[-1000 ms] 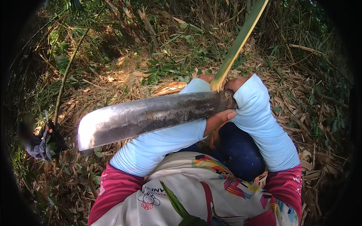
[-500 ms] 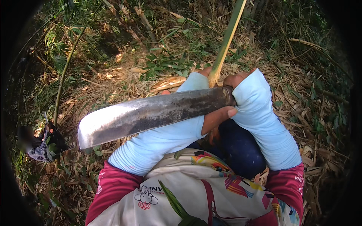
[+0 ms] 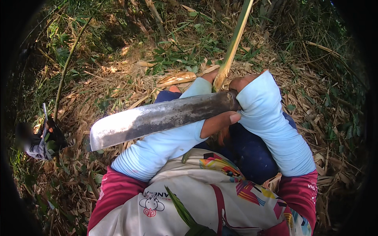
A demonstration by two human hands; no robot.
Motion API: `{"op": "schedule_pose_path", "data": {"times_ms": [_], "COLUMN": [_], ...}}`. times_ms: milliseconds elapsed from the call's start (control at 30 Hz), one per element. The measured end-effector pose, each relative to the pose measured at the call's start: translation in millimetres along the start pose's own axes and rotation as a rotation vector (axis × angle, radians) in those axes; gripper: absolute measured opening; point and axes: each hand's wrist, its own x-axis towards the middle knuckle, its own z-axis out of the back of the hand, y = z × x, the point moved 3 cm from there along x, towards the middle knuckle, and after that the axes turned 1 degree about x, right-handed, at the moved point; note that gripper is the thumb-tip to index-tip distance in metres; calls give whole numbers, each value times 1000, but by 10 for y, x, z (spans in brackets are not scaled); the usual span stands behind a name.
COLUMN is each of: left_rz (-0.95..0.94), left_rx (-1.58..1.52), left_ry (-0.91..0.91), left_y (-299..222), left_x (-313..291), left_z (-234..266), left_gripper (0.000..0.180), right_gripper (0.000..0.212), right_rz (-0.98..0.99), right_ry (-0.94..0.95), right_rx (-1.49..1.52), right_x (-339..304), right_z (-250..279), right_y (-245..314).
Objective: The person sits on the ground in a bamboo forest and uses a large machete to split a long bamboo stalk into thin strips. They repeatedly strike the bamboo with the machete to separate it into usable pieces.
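My right hand (image 3: 243,83) is closed round the handle end of a machete (image 3: 157,118), its fingers partly hidden by the pale blue sleeve. The broad, dark-stained blade reaches leftward across my left forearm, its bright blunt end at the left. Behind the blade, my left hand (image 3: 219,124) is closed about the lower end of a split bamboo strip (image 3: 235,41); the thumb shows below the blade and most fingers are hidden. The strip leans up and away to the right, green on one side and pale on the cut side. Its lower end meets the blade near the handle.
Dry leaves and husks (image 3: 177,78) cover the ground ahead. A thin green stem (image 3: 71,59) rises at the left, close to another person (image 3: 41,141). A green leaf (image 3: 180,205) lies over my patterned shirt. Dense undergrowth (image 3: 330,39) stands at the far right.
The machete has shifted slightly right, its tip a little higher. Both hands and the strip's lower end have moved slightly left.
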Motion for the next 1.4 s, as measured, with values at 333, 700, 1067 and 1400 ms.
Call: {"op": "schedule_pose_path", "data": {"times_ms": [333,700,1067,1400], "left_rz": [94,60,31,9], "left_rx": [-17,-3,646,567], "left_ry": [-3,-26,-7,-111], "left_y": [110,84,92,72], "left_x": [-17,-23,-65,-75], "left_z": [48,17,99,42], "left_gripper": [91,81,51,46], "right_gripper": [35,40,40,27], "right_rz": [-46,-26,-185,-100], "right_ry": [79,-7,266,59], "right_rx": [69,157,209,18], "right_x": [1,-20,47,3], "right_z": [-107,-29,7,-22], "right_y": [-13,27,40,95]}}
